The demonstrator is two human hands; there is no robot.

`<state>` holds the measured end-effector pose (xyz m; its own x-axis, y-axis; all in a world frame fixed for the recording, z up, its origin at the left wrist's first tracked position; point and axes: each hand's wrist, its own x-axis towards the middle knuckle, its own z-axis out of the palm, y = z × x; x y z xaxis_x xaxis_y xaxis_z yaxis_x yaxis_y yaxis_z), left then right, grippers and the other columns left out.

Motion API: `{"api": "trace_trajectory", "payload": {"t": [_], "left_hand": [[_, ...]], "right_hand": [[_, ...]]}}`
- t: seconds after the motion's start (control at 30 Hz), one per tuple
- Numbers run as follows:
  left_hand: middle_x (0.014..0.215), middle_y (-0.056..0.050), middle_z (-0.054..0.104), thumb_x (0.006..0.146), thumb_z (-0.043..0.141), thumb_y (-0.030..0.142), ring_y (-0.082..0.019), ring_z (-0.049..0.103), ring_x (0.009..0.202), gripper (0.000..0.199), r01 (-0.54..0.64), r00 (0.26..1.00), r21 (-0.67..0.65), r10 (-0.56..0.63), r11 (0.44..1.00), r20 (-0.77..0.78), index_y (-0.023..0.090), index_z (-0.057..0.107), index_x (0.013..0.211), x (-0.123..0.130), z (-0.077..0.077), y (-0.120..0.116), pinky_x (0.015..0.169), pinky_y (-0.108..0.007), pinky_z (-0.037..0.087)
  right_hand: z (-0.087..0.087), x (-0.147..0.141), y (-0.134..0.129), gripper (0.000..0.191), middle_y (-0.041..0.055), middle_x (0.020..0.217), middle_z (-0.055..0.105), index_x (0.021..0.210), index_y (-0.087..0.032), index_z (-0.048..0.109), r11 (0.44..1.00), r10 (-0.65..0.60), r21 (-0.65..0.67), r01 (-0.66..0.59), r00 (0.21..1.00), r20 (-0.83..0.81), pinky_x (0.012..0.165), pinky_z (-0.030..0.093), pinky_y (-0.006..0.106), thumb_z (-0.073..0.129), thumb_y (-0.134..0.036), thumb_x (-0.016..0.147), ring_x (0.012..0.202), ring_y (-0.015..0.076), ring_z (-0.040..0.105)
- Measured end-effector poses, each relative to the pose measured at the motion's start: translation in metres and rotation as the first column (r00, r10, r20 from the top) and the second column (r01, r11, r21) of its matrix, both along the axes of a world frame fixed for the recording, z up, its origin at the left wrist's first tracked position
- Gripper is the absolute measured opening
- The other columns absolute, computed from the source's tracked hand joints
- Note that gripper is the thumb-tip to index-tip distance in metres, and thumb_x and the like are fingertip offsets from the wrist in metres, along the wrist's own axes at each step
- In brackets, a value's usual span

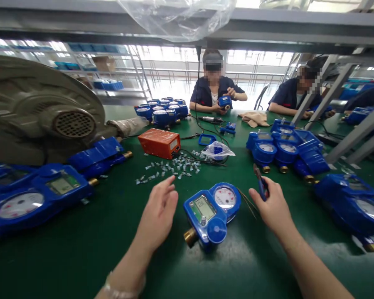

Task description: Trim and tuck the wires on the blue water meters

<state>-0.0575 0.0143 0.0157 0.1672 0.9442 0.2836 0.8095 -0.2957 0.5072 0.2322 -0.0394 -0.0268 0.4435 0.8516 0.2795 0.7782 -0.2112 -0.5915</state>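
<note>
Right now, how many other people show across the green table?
3: a dark-shirted person opposite, holding a boxy blue meter; a second person further right, partly behind a grey metal strut; and a dark sleeve of a third at the right edge. More may be hidden.

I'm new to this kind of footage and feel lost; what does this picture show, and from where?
There is no robot here. One camera, worn on a person's head, looks forward and down at their two bare hands. The left hand is open and holds nothing. The right hand holds a small pair of pliers. Between them, on the green table, sits a blue meter with a dial and a display. Beyond lie small clear pieces and an orange box. More blue meters stand around, and other people sit across the table.
</note>
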Motion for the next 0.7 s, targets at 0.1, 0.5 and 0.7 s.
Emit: {"api": "trace_trajectory", "payload": {"t": [0.1, 0.5, 0.7], "left_hand": [[0.148, -0.012, 0.019, 0.087, 0.034, 0.062, -0.032, 0.041, 0.126, 0.065, 0.195, 0.938, -0.141, -0.142, 0.971, 0.315, 0.029, 0.020, 0.141, 0.027, -0.017, -0.056, 0.090, -0.044, 0.050], [0.151, -0.009, 0.008, 0.063, 0.080, 0.035, -0.038, 0.024, 0.134, 0.098, 0.202, 0.941, -0.099, -0.165, 0.974, 0.296, 0.035, 0.019, 0.139, 0.038, -0.033, -0.060, 0.099, -0.058, 0.040], [0.151, -0.008, 0.005, 0.064, 0.080, 0.035, -0.035, 0.024, 0.135, 0.097, 0.233, 0.922, -0.072, -0.196, 0.970, 0.334, 0.034, 0.018, 0.138, 0.038, -0.039, -0.061, 0.098, -0.053, 0.044]], "right_hand": [[-0.025, 0.033, 0.013, 0.062, 0.0172, 0.110, 0.053, 0.128, -0.011, 0.045, 0.990, -0.059, -0.115, 0.079, 0.984, 0.168, 0.084, 0.043, 0.043, 0.049, -0.055, 0.084, 0.102, 0.0307, 0.052], [-0.038, 0.023, -0.001, 0.023, 0.0103, 0.099, 0.058, 0.089, -0.021, 0.070, 0.938, 0.275, -0.300, -0.176, 0.904, 0.329, 0.081, 0.038, 0.034, 0.048, -0.023, 0.089, 0.090, 0.0239, 0.049], [-0.036, 0.019, -0.014, 0.024, 0.0125, 0.090, 0.055, 0.076, -0.016, 0.067, 0.940, 0.271, -0.260, -0.220, 0.946, 0.179, 0.076, 0.037, 0.033, 0.045, -0.010, 0.082, 0.086, 0.0243, 0.049]]}}
